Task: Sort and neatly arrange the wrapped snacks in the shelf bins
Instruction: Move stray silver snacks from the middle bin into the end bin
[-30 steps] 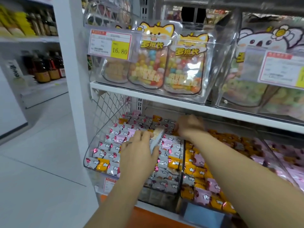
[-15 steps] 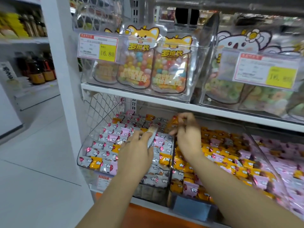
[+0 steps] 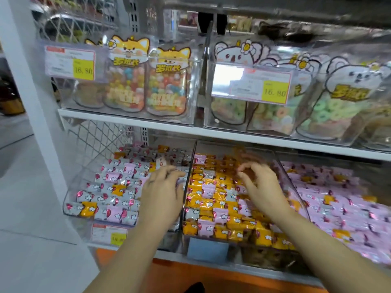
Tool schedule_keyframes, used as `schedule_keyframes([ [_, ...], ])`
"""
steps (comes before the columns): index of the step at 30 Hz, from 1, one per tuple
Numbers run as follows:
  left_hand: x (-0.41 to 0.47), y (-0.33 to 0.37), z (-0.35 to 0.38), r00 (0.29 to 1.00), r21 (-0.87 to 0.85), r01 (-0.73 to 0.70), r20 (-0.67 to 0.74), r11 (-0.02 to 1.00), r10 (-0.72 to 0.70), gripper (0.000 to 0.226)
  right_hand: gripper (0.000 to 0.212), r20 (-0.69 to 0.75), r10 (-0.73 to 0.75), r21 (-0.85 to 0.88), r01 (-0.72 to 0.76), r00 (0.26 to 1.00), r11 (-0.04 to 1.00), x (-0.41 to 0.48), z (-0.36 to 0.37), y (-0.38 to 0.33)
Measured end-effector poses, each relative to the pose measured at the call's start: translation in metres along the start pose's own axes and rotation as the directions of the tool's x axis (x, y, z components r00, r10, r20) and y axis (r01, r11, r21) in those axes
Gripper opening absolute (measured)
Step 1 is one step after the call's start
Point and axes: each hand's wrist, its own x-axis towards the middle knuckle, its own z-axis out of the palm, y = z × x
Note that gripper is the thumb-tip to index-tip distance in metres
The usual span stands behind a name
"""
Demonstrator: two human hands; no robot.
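Head view, a bit motion-blurred. The left hand [image 3: 163, 197] is over the left bin [image 3: 80, 178], its fingers [image 3: 172, 173] stretched out fairly straight and relaxed, lying on the grey snacks [image 3: 118, 182]. They aren't wrapped around anything I can see. The clear divider [image 3: 189, 182] is just right of those fingertips. A few pink and orange pieces are mixed into the grey pile left of and below them.

The right hand [image 3: 262, 187] hovers over the middle bin [image 3: 264, 256], its fingers [image 3: 243, 171] curled down like a claw. It's too smeared to tell whether they're pinching a wrapper or just clenched. Right under and left of them are the orange snacks [image 3: 213, 199], with pink and grey strays scattered through. Off to the right of those fingers, past a clear wall, the pink snacks [image 3: 342, 208] fill the next bin.

Above both sets of fingers runs the white shelf [image 3: 131, 121], carrying bins of candy pouches [image 3: 127, 81] and a yellow price tag [image 3: 70, 62] reading 16.80.
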Motion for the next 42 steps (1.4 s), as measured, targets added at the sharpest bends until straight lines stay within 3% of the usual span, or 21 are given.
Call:
schedule_keyframes([
  [7,-0.002,-0.008,0.003,0.999,-0.103,-0.007,0.052,0.995,0.012,0.030,0.022,0.293,0.027,-0.114,0.006,0.956,0.994,0.012,0.005,0.014],
  [11,-0.003,-0.011,0.002,0.998,-0.125,-0.023,0.053,0.992,0.030,0.028,0.024,0.280,0.024,-0.101,0.005,0.960,0.995,0.026,0.018,0.003],
  [15,-0.004,-0.015,0.002,0.998,-0.130,-0.023,0.057,0.991,0.031,0.027,0.023,0.400,0.032,-0.075,-0.002,0.916,0.997,0.026,0.025,-0.005],
  [20,-0.001,-0.015,0.002,0.999,-0.139,-0.025,0.041,0.990,0.031,0.028,0.020,0.282,0.011,-0.225,0.055,0.959,0.973,0.014,0.019,-0.004],
  [23,0.003,-0.005,-0.001,0.999,-0.135,-0.030,-0.025,0.990,0.026,0.026,0.021,0.379,-0.034,-0.132,0.090,0.925,0.987,0.007,0.013,-0.005],
  [26,0.010,0.012,-0.005,0.994,-0.121,-0.102,-0.038,0.987,0.098,0.027,0.020,0.321,0.036,0.076,-0.064,0.946,0.995,0.016,0.007,-0.005],
  [29,0.023,0.032,-0.005,0.978,-0.016,-0.186,0.093,0.982,0.186,0.030,0.019,0.166,0.117,0.038,-0.125,0.979,0.991,0.042,0.012,0.011],
  [32,0.039,0.050,0.005,0.923,0.180,-0.287,0.314,0.941,0.222,0.038,0.027,0.206,0.185,-0.143,-0.158,0.961,0.977,0.070,0.030,0.031],
  [34,0.048,0.058,0.014,0.881,0.245,-0.359,0.408,0.901,0.240,0.043,0.030,0.222,0.200,-0.169,-0.165,0.954,0.972,0.082,0.042,0.041],
  [37,0.057,0.059,0.026,0.848,0.267,-0.391,0.476,0.881,0.232,0.047,0.033,0.269,0.178,-0.202,-0.125,0.946,0.971,0.096,0.054,0.049],
  [42,0.059,0.050,0.034,0.859,0.221,-0.379,0.445,0.898,0.253,0.048,0.034,0.302,0.188,-0.239,-0.117,0.935,0.964,0.109,0.068,0.059],
])
